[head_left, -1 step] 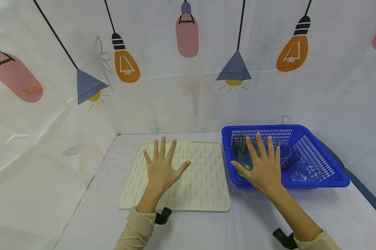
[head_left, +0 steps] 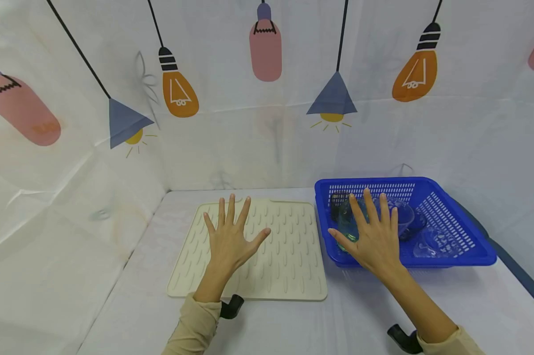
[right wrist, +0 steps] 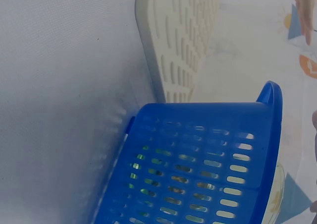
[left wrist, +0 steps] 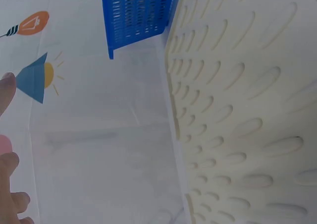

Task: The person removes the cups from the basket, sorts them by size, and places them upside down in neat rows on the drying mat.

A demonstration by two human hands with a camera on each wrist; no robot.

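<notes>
Head view: ridged cream mat (head_left: 289, 251)

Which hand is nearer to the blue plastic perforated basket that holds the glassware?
The right hand. It is spread open at the blue plastic perforated basket, over its near left corner. The left hand is spread above the cream ridged drying mat, to the basket's left.

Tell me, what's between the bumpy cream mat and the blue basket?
Nothing: just a narrow strip of bare white table separates the cream mat from the blue basket. The head view shows it; the left wrist view shows the same gap.
</notes>
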